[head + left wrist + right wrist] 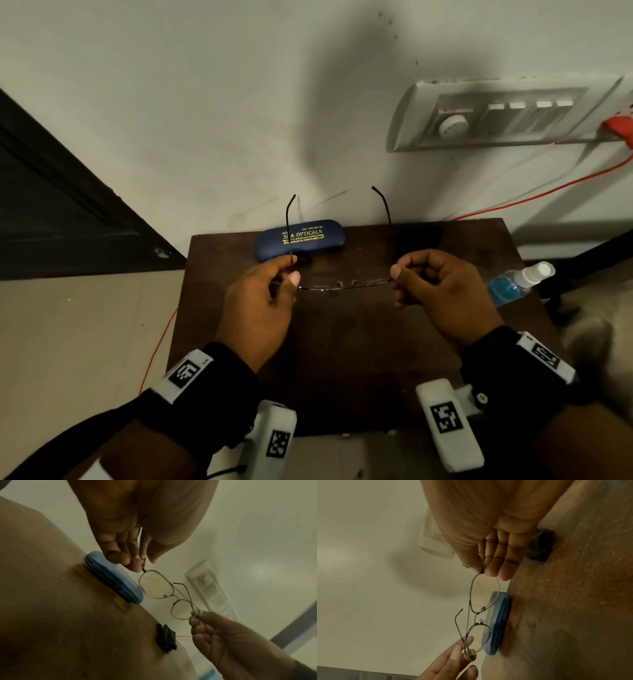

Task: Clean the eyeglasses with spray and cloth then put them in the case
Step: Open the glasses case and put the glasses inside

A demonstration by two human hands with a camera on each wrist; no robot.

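Thin metal-framed eyeglasses [346,286] [155,586] [483,595] hang in the air above a dark wooden table [342,359], temples unfolded and pointing away from me. My left hand [284,274] [137,561] pinches the frame's left hinge. My right hand [400,274] [486,570] pinches the right hinge. A closed blue glasses case [299,238] [113,577] [498,622] with gold lettering lies at the table's back edge. A dark folded cloth [419,236] [166,638] [539,545] lies at the back right. A spray bottle [517,282] with blue liquid lies near the table's right edge.
The table stands against a pale wall [239,120]. A switch panel [496,113] is on the wall at upper right, with an orange cable [548,192] running down from it. A dark door [51,205] is at left, and pale floor [85,342] lies beside the table.
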